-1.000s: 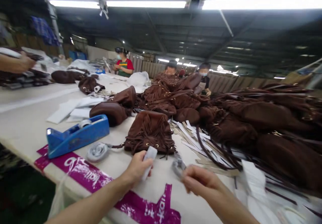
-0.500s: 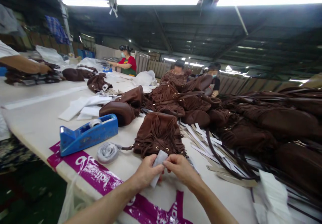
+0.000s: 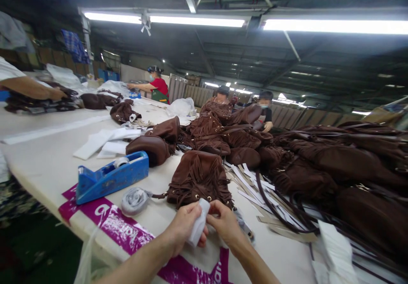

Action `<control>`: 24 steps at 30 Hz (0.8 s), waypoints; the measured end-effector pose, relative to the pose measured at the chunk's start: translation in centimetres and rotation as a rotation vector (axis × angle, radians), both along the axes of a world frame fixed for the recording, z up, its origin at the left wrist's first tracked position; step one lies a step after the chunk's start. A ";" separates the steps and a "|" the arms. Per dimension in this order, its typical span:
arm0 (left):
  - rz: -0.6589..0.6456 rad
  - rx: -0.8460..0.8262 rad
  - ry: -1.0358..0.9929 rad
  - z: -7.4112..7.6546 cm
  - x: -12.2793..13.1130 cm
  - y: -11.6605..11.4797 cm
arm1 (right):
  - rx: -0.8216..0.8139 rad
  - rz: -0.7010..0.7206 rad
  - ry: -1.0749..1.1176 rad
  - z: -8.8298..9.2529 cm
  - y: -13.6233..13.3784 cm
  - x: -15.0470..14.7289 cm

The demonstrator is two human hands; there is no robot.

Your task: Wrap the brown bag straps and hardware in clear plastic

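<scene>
A small white, sheet-like wrap [image 3: 199, 224], folded or rolled into a narrow strip, is gripped in my left hand [image 3: 186, 223], the thumb pressing on its upper part. My right hand [image 3: 223, 220] is at the wrap's right edge, thumb and fingers pinched against it. What lies inside the wrap is hidden. Just beyond my hands lies a brown fringed bag [image 3: 199, 177] with gold eyelets, its lower edge partly covered by my fingers. A coiled strap in greyish wrapping [image 3: 135, 201] sits to the left, joined to the bag by a brown strap.
A blue tape dispenser [image 3: 113, 175] stands on the left, on purple printed tape [image 3: 119, 224]. Brown bags [image 3: 229, 131] are heaped behind and to the right. Paper strips [image 3: 251, 190] and white sheets [image 3: 95, 143] lie about. Co-workers [image 3: 157, 86] stand around the table.
My left hand has turned the white wrap slightly more upright. My right fingers have shifted a little along its edge. The camera has tilted up slightly, so the scene sits lower.
</scene>
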State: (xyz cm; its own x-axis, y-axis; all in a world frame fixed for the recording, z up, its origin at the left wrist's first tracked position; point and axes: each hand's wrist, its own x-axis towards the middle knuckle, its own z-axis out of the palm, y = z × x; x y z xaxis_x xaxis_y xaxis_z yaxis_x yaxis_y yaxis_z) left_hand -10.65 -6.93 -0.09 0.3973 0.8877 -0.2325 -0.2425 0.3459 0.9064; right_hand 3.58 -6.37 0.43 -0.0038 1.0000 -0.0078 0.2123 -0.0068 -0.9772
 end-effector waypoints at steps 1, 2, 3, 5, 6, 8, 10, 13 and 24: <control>-0.007 0.014 -0.004 -0.1 0.0 0.0 | 0.001 -0.039 0.051 -0.1 -0.1 -0.1; -0.015 0.024 -0.005 -0.2 0.1 0.0 | -0.030 -0.064 0.112 -0.2 -0.2 -0.3; -0.022 0.032 -0.003 -0.4 0.1 -0.1 | -0.090 -0.072 0.176 -0.2 -0.4 -0.4; -0.025 0.057 0.019 -0.6 0.2 -0.1 | -0.234 -0.039 0.295 -0.2 -0.8 -0.6; -0.021 0.078 0.032 -0.7 0.2 -0.2 | -0.284 -0.012 0.337 -0.2 -0.9 -0.6; -0.008 0.123 0.055 -0.7 0.3 -0.3 | -0.345 0.026 0.426 -0.2 -1.2 -0.8; 0.017 0.168 0.073 -0.9 0.4 -0.4 | -0.387 0.052 0.525 -0.1 -1.3 -0.8; 0.108 0.171 0.091 -1.7 0.9 -0.4 | -0.417 0.070 0.626 -0.4 -1.3 -1.0; 0.027 0.723 1.001 1.7 -1.6 0.0 | -0.264 0.104 0.154 -1.9 -0.2 1.4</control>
